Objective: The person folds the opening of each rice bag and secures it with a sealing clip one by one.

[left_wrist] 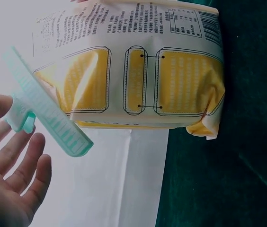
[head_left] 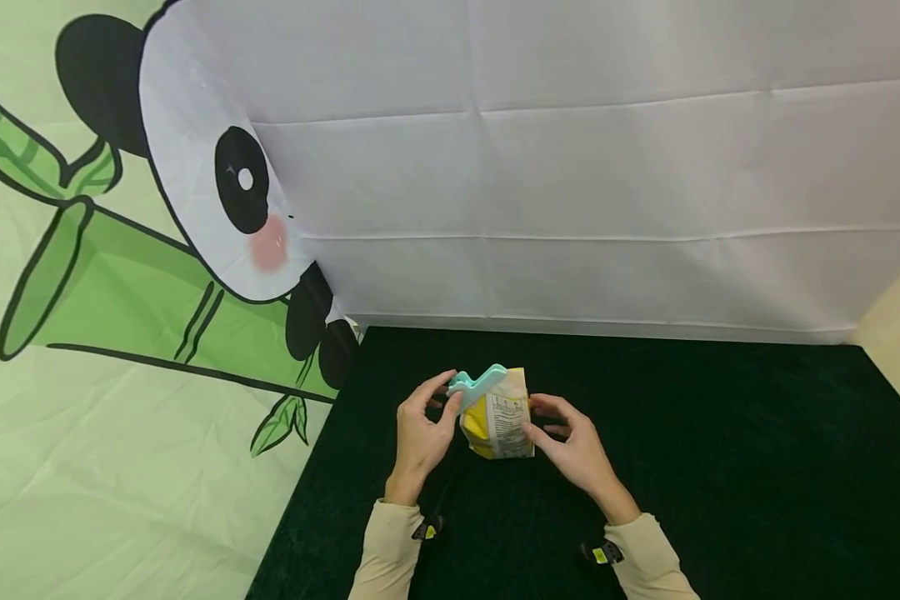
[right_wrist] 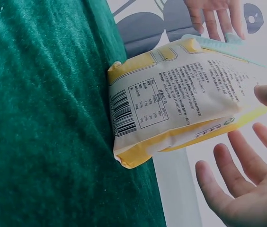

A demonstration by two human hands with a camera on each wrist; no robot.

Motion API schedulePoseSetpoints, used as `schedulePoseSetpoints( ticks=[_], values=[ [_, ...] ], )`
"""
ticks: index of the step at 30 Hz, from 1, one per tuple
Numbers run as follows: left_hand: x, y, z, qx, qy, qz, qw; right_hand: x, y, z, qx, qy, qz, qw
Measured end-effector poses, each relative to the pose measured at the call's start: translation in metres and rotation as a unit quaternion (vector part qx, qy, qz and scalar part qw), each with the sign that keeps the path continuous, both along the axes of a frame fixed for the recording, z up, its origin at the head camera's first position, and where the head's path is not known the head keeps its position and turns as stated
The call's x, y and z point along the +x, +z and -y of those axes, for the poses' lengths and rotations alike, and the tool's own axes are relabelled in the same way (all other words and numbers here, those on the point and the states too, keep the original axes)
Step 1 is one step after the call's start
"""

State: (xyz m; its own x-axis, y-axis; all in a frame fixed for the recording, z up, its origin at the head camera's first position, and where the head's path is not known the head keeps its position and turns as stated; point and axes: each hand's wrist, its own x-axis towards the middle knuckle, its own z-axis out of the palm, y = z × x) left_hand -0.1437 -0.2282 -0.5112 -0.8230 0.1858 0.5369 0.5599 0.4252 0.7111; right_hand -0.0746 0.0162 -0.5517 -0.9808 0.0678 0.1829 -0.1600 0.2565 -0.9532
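A yellow-and-white food packet (head_left: 506,421) with printed text, a barcode and a nutrition table stands on the dark green cloth. My left hand (head_left: 423,433) pinches the handle of a teal bag clip (head_left: 482,385) between thumb and fingers. The clip's long ribbed bar (left_wrist: 57,113) slants across the packet's upper left corner; whether it clamps the packet I cannot tell. On the other side, my right hand (head_left: 577,450) holds the packet's right edge, thumb in front and fingers spread behind. The right wrist view shows the packet's barcode side and the clip (right_wrist: 218,45) beyond it.
Dark green cloth (head_left: 720,467) covers the table. Behind it hangs a white sheet (head_left: 607,183), and at the left a pale green one with a panda and bamboo (head_left: 157,283). A cream panel (head_left: 896,333) stands at the right edge.
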Motion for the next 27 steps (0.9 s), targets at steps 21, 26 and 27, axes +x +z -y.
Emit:
schedulePoseSetpoints(
  ticks=[21, 26, 27],
  values=[
    [0.004, 0.005, 0.001, -0.019, 0.047, -0.102, 0.9935, 0.005, 0.007, -0.012, 0.013, -0.044, -0.017, 0.9988],
    [0.004, 0.006, 0.001, -0.021, 0.043, -0.11, 0.9928, 0.005, 0.01, -0.015, 0.013, -0.053, -0.029, 0.9981],
    [0.005, 0.007, 0.001, -0.021, 0.043, -0.111, 0.9926, 0.005, 0.011, -0.015, 0.014, -0.054, -0.029, 0.998]
  ],
)
